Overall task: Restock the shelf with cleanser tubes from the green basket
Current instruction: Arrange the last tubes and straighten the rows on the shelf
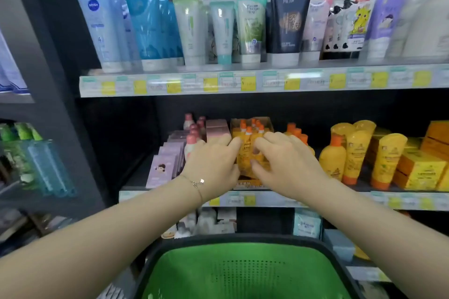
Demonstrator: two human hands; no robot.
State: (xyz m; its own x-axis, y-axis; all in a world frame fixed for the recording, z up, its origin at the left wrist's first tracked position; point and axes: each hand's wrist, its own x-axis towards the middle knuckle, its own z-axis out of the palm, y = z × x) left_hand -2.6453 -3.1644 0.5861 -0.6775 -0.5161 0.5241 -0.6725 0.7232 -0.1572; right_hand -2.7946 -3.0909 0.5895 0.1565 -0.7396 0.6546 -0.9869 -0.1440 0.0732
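Both of my hands reach onto the middle shelf (170,195). My left hand (213,160) and my right hand (286,160) grip a yellow-orange tube (247,153) between them, at the front of a cardboard display box (267,122) holding several orange-capped tubes. The green basket (243,272) sits below my forearms at the bottom; the part of its inside that shows holds nothing. Cleanser tubes (289,19) stand upright in a row on the upper shelf (218,84).
Pink bottles (192,141) and lilac boxes (162,165) stand left of my hands. Yellow bottles, tubes (386,160) and boxes fill the shelf to the right. A side rack (36,165) with green and blue tubes is at the left. Lower shelves hold white packs.
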